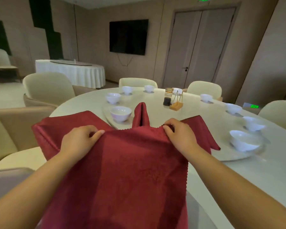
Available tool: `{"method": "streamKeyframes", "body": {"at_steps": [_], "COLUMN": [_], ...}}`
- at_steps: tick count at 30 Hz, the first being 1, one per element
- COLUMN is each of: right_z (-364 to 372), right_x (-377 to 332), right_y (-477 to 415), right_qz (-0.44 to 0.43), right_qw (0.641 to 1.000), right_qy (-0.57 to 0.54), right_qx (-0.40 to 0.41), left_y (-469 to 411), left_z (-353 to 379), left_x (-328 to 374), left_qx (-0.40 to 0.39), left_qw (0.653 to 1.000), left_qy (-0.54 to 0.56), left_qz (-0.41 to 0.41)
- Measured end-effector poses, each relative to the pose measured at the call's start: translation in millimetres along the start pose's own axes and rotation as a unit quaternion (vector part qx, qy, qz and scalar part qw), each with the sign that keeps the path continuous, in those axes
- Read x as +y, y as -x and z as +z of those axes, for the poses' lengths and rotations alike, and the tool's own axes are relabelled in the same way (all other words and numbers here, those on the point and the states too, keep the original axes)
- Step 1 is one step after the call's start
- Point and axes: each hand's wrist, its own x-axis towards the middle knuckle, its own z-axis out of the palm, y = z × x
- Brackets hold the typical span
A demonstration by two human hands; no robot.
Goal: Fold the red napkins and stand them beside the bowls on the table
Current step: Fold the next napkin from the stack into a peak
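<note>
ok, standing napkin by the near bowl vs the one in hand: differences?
Standing napkin is folded into a narrow upright peak; held napkin is an open sheet. Standing napkin sits untouched beside the bowl; held napkin is pinched along its far edge by left hand and right hand. Both are red cloth.
</note>
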Motion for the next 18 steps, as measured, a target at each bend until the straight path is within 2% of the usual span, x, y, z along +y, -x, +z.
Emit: {"method": "streamKeyframes", "body": {"at_steps": [4, 8, 12, 16, 18], "right_z": [38.4, 64.6, 79.6, 94.3, 96.8], "right_x": [8.7, 14.0, 25.6, 38.6, 44.4], "right_y": [-9.5, -17.0, -20.0, -14.0, -7.0], "right_qz": [0.017, 0.015, 0.01, -0.012, -0.028], "right_qw": [0.999, 0.995, 0.996, 0.997, 0.997], "right_qy": [0.026, 0.083, 0.082, 0.038, 0.025], "right_qx": [-0.031, -0.052, -0.038, -0.063, -0.06], "left_y": [-4.6, -13.4, -22.9, -22.6, -23.8], "left_z": [33.9, 62.3, 96.2, 121.7, 127.3], "left_x": [-20.4, -31.9, -39.1, -49.9, -54.8], "left_qx": [-0.004, 0.011, 0.023, -0.054, -0.071], "left_qw": [0.996, 0.992, 0.993, 0.985, 0.981], "left_qy": [-0.08, -0.115, -0.114, -0.154, -0.168], "left_qz": [-0.025, -0.042, 0.016, -0.057, -0.064]}}
